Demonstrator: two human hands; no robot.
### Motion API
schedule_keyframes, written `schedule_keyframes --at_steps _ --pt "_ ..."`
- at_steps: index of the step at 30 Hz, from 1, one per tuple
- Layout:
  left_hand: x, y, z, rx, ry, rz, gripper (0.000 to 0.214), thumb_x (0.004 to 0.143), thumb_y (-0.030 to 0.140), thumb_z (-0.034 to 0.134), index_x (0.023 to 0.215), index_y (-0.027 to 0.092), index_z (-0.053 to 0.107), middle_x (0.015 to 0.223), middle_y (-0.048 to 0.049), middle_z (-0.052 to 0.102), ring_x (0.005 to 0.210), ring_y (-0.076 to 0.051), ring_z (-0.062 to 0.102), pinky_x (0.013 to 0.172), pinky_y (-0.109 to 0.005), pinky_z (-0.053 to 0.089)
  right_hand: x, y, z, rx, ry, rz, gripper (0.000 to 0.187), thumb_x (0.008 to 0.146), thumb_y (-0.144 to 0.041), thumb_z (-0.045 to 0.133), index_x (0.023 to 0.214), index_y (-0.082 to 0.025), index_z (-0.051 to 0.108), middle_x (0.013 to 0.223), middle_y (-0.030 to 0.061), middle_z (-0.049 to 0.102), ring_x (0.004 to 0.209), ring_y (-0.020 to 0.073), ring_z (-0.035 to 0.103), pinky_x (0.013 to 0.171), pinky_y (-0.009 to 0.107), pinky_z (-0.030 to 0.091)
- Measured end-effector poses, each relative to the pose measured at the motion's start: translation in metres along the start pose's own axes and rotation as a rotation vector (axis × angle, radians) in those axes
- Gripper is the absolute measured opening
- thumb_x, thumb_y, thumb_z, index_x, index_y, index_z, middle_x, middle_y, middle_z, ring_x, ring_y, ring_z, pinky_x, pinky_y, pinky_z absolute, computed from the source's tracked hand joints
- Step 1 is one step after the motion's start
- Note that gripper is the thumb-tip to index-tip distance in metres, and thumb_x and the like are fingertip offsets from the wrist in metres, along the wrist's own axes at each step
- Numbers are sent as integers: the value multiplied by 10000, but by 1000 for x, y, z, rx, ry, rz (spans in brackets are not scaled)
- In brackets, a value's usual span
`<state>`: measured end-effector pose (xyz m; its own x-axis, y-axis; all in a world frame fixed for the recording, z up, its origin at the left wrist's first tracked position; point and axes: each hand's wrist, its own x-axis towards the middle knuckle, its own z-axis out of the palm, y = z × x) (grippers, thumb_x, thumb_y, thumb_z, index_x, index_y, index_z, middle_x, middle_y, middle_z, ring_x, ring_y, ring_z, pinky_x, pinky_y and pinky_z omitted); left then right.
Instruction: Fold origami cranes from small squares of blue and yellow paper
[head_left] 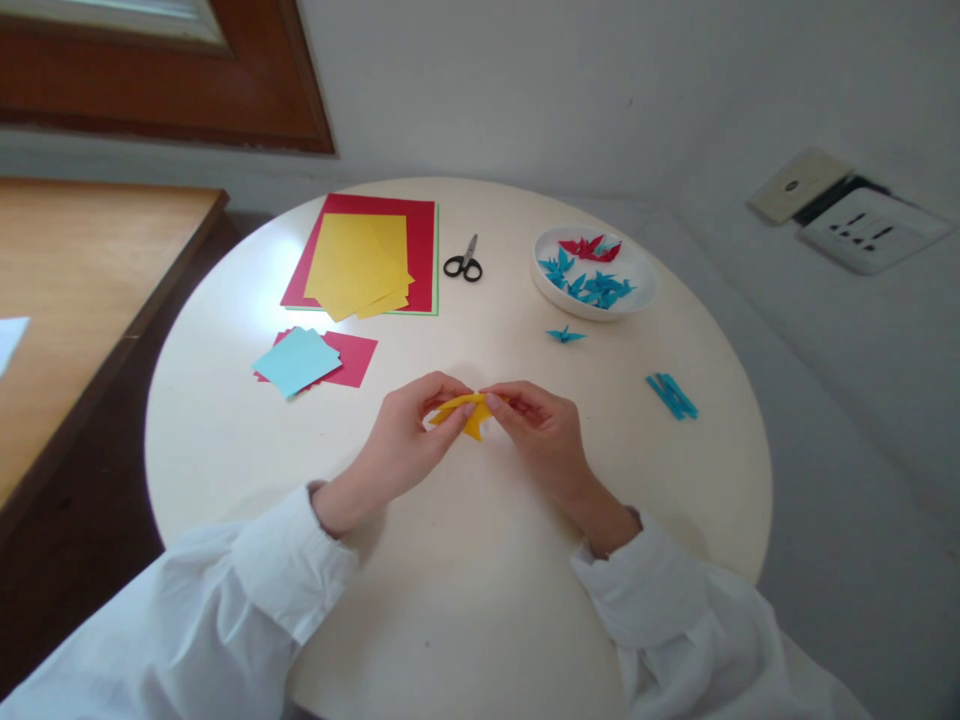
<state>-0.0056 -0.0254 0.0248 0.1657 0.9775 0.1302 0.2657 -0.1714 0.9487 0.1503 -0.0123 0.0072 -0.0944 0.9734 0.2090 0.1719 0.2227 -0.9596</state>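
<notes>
Between my two hands is a piece of folded yellow paper [474, 424], with one pointed flap hanging down toward me. My left hand [415, 430] pinches its left part between thumb and fingers. On the other side, my right hand [545, 428] grips the upper right part, thumb in front. Both thumbs nearly meet at the paper's middle, and the fingers behind partly hide its far side. A small blue paper crane [565, 336] lies on the table beyond my right hand.
The round white table [465, 620] carries a white bowl [555, 295] of blue and red paper cranes, black-handled scissors [465, 264], yellow sheets [360, 255] on red ones, light blue squares [298, 362] over pink paper [356, 358], and folded blue strips [672, 396]. Walls stand behind and right.
</notes>
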Motion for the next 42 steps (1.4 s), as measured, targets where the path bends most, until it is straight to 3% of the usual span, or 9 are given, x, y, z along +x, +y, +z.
schedule_keyframes --at_steps 6,13,21,31,42 --pt "1 -3 1 -56 66 -7 153 777 290 599 848 154 609 880 -76 645 772 -184 622 664 -297 512 0 1 1 108 17 -36 79 691 -208 686 765 -204 657 754 5 677 706 132 633 628 246 518" --pt "2 -7 0 -70 39 144 38 778 198 590 810 180 600 1018 -99 615 954 -198 593 789 -324 491 -1 2 -1 46 28 -127 106 702 -112 648 712 -216 669 716 -8 691 689 124 641 634 234 525" --pt "2 -6 -1 5 -8 124 38 825 202 536 830 175 563 825 -47 615 759 -151 575 656 -261 465 -2 0 -2 -21 -19 -211 101 738 -135 644 759 -224 689 780 6 724 736 136 667 692 257 547" --pt "1 -3 0 0 38 94 80 824 247 549 786 179 529 770 -22 578 671 -126 522 586 -242 419 -3 -5 1 81 2 -75 3 710 -196 678 712 -198 676 732 11 715 701 134 667 666 249 561" --pt "0 -6 4 -73 80 86 111 807 225 548 761 202 449 778 -12 549 665 -129 535 580 -260 423 -4 -6 4 163 3 7 101 672 -271 710 659 -193 647 721 25 698 685 144 652 657 286 560"
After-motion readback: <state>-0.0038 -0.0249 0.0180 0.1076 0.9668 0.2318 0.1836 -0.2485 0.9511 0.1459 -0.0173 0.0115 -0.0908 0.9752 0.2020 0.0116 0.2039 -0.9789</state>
